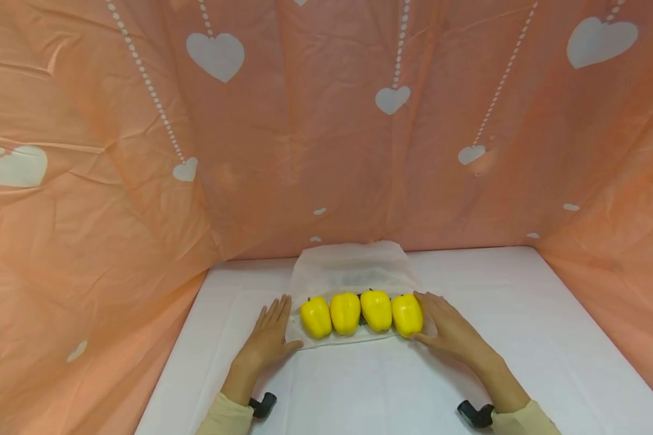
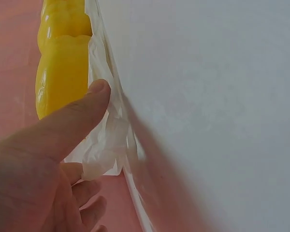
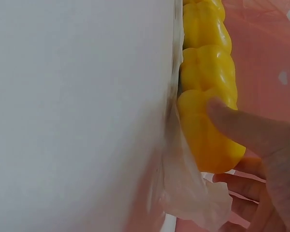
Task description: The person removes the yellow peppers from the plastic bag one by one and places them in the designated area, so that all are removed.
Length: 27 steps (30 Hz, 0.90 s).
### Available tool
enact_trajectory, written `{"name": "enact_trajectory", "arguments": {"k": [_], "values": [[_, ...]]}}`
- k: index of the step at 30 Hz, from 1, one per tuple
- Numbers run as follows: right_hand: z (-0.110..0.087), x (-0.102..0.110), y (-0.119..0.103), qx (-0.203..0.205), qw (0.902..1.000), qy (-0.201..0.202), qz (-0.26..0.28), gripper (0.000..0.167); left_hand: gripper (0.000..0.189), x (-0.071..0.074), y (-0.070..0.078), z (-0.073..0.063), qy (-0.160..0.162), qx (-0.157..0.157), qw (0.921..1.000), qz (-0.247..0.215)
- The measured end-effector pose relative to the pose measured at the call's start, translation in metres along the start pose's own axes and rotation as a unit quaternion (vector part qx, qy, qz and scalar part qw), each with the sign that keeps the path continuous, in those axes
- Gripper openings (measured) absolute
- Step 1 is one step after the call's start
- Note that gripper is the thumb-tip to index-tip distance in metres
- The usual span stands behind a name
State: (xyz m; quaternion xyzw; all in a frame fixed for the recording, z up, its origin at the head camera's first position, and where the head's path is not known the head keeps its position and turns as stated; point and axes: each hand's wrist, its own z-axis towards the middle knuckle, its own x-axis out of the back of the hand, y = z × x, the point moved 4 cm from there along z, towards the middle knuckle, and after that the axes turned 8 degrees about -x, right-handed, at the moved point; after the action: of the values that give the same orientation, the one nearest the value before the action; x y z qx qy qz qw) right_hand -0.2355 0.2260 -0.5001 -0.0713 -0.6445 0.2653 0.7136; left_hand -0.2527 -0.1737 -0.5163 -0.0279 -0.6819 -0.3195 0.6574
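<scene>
Several yellow bell peppers (image 1: 345, 313) lie side by side in a row on a thin whitish plastic bag or sheet (image 1: 354, 266). My left hand (image 1: 269, 335) is at the left end of the row, fingers extended, with its thumb touching the plastic's edge (image 2: 106, 145). A small gap separates it from the leftmost pepper (image 1: 315, 317). At the other end, my right hand (image 1: 451, 326) holds the rightmost pepper (image 3: 208, 135) between thumb and fingers. Crumpled plastic (image 3: 198, 198) hangs beside those fingers. Something dark green shows between the middle peppers, mostly hidden.
A white tabletop (image 1: 354, 393) lies under everything. Orange-pink sheeting (image 1: 326, 151) with white hearts stands behind the table and along both sides. Each wrist carries a black device, one on the left (image 1: 263, 405) and one on the right (image 1: 476, 414).
</scene>
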Motion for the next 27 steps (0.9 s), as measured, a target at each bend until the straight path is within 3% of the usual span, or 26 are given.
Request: {"name": "enact_trajectory", "arguments": {"k": [20,27], "values": [[0.0008,0.0007,0.0003,0.026,0.9991,0.012,0.032,0.087,0.100,0.0007,0.0035,-0.0009,-0.009,0.007,0.9999,-0.008],[-0.0009,0.0040,0.0023,0.001,0.9966,-0.005,0.082,0.088,0.099,0.0025,0.0064,-0.0014,-0.007,0.002,1.0000,-0.002]]}}
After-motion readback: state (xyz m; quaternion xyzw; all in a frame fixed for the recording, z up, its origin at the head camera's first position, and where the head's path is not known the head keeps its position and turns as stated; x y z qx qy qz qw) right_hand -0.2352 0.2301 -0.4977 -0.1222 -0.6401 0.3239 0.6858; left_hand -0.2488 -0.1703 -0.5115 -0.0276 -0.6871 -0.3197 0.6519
